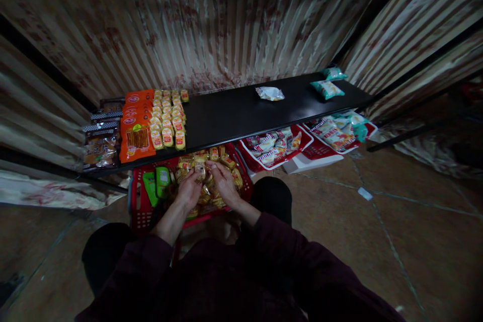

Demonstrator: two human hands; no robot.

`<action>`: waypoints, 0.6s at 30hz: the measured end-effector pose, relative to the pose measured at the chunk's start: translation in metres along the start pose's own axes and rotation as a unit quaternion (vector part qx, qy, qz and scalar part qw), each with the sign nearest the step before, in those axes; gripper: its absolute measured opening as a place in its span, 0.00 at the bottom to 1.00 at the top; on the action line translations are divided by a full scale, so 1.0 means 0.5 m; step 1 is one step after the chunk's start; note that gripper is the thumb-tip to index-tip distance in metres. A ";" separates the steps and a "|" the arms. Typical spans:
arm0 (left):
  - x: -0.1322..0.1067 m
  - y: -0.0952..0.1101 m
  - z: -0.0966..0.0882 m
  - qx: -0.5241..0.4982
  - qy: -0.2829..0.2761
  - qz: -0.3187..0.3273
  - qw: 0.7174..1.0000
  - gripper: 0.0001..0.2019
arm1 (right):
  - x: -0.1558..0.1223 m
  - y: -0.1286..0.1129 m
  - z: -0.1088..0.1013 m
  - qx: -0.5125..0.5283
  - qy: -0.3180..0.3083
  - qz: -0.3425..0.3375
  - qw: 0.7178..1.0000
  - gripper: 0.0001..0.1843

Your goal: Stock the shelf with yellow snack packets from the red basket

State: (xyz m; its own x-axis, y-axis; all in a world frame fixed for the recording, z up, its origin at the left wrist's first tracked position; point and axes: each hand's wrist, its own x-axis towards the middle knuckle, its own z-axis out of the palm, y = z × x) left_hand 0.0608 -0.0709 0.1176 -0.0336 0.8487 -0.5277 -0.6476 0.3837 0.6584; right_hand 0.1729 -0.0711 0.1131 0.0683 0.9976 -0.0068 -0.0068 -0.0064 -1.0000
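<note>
Both hands are over a red plastic basket [143, 219] filled with small yellow-wrapped snack packets [207, 196]. Between them is one snack packet [201, 171] in a clear and yellow wrapper. My left hand [188, 191] is closed on its left side, with fingertips at the wrapper. The fingers of my right hand [226, 186] are bent together and pinch at the packet's right side. Left of the hands, a green pouch [163, 182] lies in the same basket. Rows of matching yellow packets [166, 123] stand on the black shelf [222, 113] above.
Orange snack bags [138, 141] and dark purple bags [101, 146] are lined up at the shelf's left end. A white packet [270, 93] and teal packets [327, 89] lie farther right. Two red baskets [311, 138] of packets sit under the shelf. Striped curtains [211, 25] hang behind.
</note>
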 end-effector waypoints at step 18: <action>0.014 -0.005 -0.001 -0.049 0.071 -0.053 0.995 0.08 | -0.014 0.008 -0.006 -0.197 -0.099 -0.165 0.961 0.22</action>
State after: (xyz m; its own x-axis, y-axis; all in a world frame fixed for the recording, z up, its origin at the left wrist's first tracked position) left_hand 0.0621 -0.0659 0.1119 -0.0637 0.7424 -0.6669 -0.7236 0.4259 0.5432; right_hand 0.1755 -0.0783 0.1093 -0.1899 0.9428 0.2740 0.3630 0.3267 -0.8726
